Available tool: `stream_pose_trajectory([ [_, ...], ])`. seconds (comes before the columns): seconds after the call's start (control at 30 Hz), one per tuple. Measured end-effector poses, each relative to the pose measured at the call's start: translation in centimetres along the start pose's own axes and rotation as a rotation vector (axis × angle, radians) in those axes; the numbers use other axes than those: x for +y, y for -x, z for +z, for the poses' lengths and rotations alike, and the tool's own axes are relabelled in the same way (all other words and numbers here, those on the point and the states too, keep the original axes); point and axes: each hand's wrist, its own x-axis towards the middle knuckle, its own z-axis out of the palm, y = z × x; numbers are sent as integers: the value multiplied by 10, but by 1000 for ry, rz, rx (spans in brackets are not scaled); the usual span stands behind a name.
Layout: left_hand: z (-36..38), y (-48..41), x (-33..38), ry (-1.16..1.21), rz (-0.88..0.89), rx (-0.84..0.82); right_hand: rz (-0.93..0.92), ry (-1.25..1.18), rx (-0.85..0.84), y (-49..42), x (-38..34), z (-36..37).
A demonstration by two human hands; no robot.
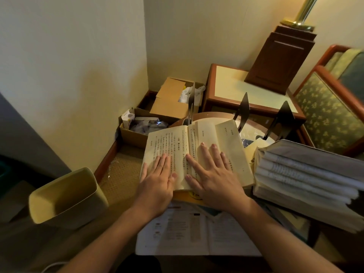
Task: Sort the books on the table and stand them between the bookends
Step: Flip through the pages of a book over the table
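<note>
dim warm light | soft shadows on walls | wide-angle edge bending | corners blurred

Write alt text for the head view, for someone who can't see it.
The left hand and right hand lie flat on the pages of an open book. Black bookends stand behind it; a stack of books lies to its right.

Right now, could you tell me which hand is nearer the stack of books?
Right. The right hand lies on the right page of the open book, beside the stack; the left hand lies on the left page, farther off.
</note>
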Motion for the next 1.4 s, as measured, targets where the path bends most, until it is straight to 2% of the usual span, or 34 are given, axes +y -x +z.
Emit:
stream_pose_trajectory([
  [0.43,-13,-87,6,-48,-74,-78,0,-4,-5,0,0,0],
  [0.57,-11,-80,-7,-61,-67,-102,0,-5,-6,0,-1,-1],
  [0.8,10,9,-9,-40,-7,23,4,6,9,0,-1,3],
  [0.9,10,35,-7,34,-8,6,4,8,21,1,-1,4],
  [1.0,2,28,-8,79,-28,-28,7,7,20,1,-2,3],
  [1.1,-3,-2,-11,25,-31,-29,8,7,7,2,-2,1],
  [1.27,-3,-49,-19,-4,-82,44,11,-8,-18,1,-2,-2],
  [1.4,3,-42,-22,38,-160,99,16,-12,-14,2,-3,-1],
])
